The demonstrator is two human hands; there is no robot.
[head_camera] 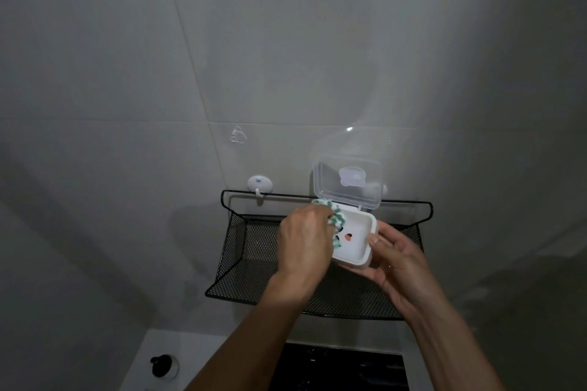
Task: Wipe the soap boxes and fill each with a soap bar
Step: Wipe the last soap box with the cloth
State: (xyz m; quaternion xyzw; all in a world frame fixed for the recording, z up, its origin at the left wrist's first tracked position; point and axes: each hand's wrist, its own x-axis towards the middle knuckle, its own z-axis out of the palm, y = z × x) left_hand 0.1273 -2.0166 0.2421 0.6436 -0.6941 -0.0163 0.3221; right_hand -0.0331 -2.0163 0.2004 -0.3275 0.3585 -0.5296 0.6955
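A white soap box (357,240) with its clear hinged lid (347,182) standing open is held above a black mesh shelf. My right hand (394,259) grips the box from its right side and underneath. My left hand (305,241) is closed on a green-and-white cloth (335,220), which is pressed into the left part of the box's inside. A small red and black mark shows on the box floor. No soap bar is in view.
The black mesh wire shelf (254,267) hangs on a grey tiled wall from white hooks (259,184). Below it lie a dark basin (340,365) and a white ledge with a small black-capped bottle (163,365).
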